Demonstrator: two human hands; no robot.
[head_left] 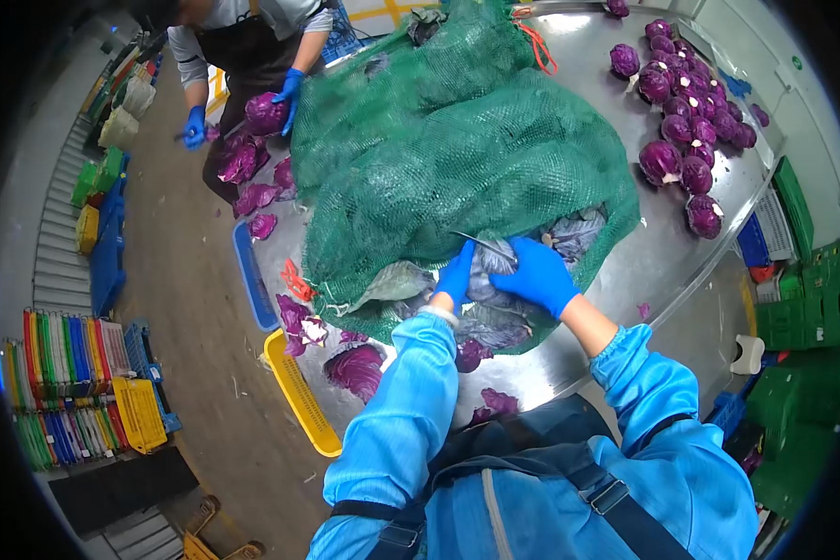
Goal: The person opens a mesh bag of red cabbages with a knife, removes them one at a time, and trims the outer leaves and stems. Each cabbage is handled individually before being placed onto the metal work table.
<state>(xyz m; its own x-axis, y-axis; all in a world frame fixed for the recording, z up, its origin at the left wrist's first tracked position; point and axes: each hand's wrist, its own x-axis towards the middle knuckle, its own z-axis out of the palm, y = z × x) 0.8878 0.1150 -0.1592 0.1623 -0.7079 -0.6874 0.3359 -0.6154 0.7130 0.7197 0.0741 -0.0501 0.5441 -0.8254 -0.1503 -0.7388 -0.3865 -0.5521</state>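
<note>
A large green mesh sack (457,187) lies across the metal table, its mouth towards me. Red cabbages with dull greyish outer leaves (490,327) show in the opening. My left hand (455,278), in a blue glove, is closed against the left side of a red cabbage (497,259) there; its fingertips are partly hidden. On the other side, my right hand (539,277), also gloved, is closed round what looks like a knife (481,245). The blade points left over the cabbage, and its handle is hidden in the hand.
Trimmed red cabbages (691,121) are heaped at the table's right. Loose purple leaves (357,371) lie near the left edge, beside a yellow basket (299,397) and a blue basket (255,277). Across the table, a co-worker (261,56) in blue gloves holds a cabbage (267,113).
</note>
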